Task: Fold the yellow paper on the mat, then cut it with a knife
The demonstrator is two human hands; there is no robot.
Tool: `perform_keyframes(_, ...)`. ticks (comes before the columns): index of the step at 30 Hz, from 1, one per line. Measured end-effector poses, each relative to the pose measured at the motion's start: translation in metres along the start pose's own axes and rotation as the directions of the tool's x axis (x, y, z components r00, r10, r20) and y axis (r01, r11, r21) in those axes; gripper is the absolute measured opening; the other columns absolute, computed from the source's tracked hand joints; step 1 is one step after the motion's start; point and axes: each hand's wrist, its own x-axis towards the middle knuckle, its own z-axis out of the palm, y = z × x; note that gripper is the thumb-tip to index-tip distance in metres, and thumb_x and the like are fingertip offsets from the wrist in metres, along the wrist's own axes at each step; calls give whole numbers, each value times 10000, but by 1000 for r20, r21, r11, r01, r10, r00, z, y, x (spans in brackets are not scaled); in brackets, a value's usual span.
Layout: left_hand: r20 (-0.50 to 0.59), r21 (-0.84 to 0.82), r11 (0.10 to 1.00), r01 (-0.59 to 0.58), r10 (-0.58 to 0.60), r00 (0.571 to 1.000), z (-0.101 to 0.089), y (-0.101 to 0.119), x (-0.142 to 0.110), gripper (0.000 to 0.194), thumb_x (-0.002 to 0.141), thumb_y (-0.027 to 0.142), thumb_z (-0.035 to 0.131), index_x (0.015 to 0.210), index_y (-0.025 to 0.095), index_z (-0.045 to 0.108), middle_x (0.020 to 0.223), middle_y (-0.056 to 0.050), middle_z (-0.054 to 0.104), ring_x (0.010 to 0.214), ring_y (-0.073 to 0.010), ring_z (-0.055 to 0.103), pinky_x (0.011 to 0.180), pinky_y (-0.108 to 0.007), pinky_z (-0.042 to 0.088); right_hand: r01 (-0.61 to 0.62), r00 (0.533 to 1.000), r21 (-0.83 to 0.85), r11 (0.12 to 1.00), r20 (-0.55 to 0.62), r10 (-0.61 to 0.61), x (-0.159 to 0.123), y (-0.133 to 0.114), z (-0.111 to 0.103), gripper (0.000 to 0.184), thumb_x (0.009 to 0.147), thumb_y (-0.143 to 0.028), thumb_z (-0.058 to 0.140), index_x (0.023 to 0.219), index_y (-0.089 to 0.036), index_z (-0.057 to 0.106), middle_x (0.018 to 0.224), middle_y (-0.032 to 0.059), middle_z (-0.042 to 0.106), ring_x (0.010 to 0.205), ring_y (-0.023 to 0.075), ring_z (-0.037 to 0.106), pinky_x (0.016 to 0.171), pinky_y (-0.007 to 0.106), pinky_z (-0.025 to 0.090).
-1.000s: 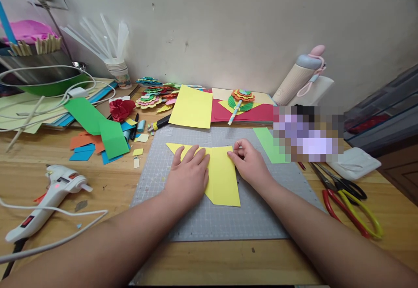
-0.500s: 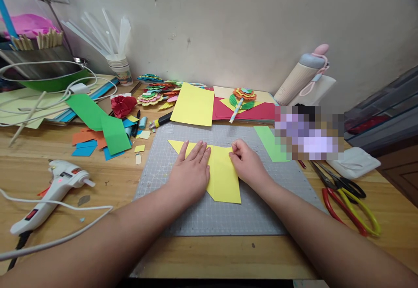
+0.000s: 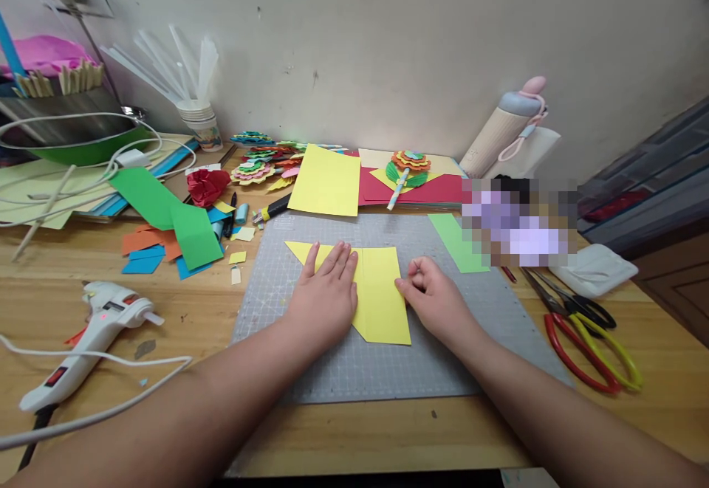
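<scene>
A folded sheet of yellow paper (image 3: 382,296) lies on the grey cutting mat (image 3: 310,377), with a crease running down it and a pointed flap at its left. Flat on the paper's left part rests my left hand (image 3: 324,292), its fingers stretched out and pressing down. At the right edge of the paper is my right hand (image 3: 437,300), fingers curled in, thumb tip at or just beside the edge. Nothing shows in the right hand's fingers.
Left are a hot glue gun (image 3: 91,340) with its cord and green paper (image 3: 193,233). Behind the mat stand a yellow sheet (image 3: 326,181) and a paper flower (image 3: 407,170). On the right lie scissors (image 3: 581,355), a light green strip (image 3: 457,244) and a bottle (image 3: 498,133).
My right hand has come off the paper's upper right corner and moved down and slightly right along the edge. My left hand stays pressed on the paper.
</scene>
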Motion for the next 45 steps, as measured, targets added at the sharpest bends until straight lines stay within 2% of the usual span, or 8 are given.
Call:
perform_keyframes(14,-6,-10,1000,5,-5,1000,2,0,0,494,986,260,225,1427,100,380,1502,-92,349,1425,-192,242,1185,-504,29,-4,998,-23,1000,-70,3,-12,0,4,175,802,-316,496,782,-258,333,576,-79,469,532,146,465,547,256,350)
perform_keyframes(19,-5,-14,1000,2,-2,1000,2,0,0,493,982,248,233,1423,85,382,1506,-99,336,1428,-200,234,1183,-512,45,-28,998,-38,999,-62,25,-30,-4,0,231,832,-411,513,757,-255,359,567,-65,476,532,152,458,541,266,361)
perform_keyframes(24,-8,-26,1000,0,0,1000,3,0,0,492,982,246,234,1422,88,384,1506,-99,335,1428,-200,235,1182,-514,45,-40,998,-81,996,-46,37,-52,-6,2,201,792,-368,545,739,-255,387,594,-35,530,571,178,497,562,284,385)
perform_keyframes(29,-6,-46,999,9,-9,1000,2,-1,0,494,984,259,238,1435,101,364,1504,-91,340,1426,-195,240,1181,-517,33,-37,999,-132,991,-39,32,-54,-5,3,180,781,-320,529,725,-257,370,616,-25,525,616,198,506,591,301,397)
perform_keyframes(38,-20,-122,992,11,-14,1000,5,-1,0,479,981,250,274,1420,91,380,1505,-110,348,1428,-202,236,1176,-513,-7,-10,999,-221,975,50,22,-64,1,-20,185,812,-298,508,696,-248,373,605,-32,463,595,184,451,582,299,364)
perform_keyframes(41,-47,-156,987,38,-46,998,-1,-3,-1,471,989,291,284,1412,112,390,1494,-114,379,1428,-224,234,1162,-555,11,25,999,-210,977,47,-15,-66,1,-28,145,877,-315,462,753,-251,423,674,-18,504,640,188,481,602,308,375)
perform_keyframes(43,-90,-208,976,56,-76,993,-9,-3,-4,510,995,365,298,1452,141,309,1479,-109,410,1420,-245,246,1149,-582,60,64,997,-174,983,-27,-69,-65,-3,-29,135,910,-319,448,793,-251,447,713,-12,519,664,183,500,626,310,385)
perform_keyframes(45,-150,-380,924,29,-92,984,-15,-2,-9,608,978,415,373,1501,201,150,1429,-88,478,1342,-238,374,1124,-539,224,126,984,-129,984,-106,-140,-62,-11,-27,140,923,-315,459,800,-249,462,716,-12,515,668,174,506,642,305,393)
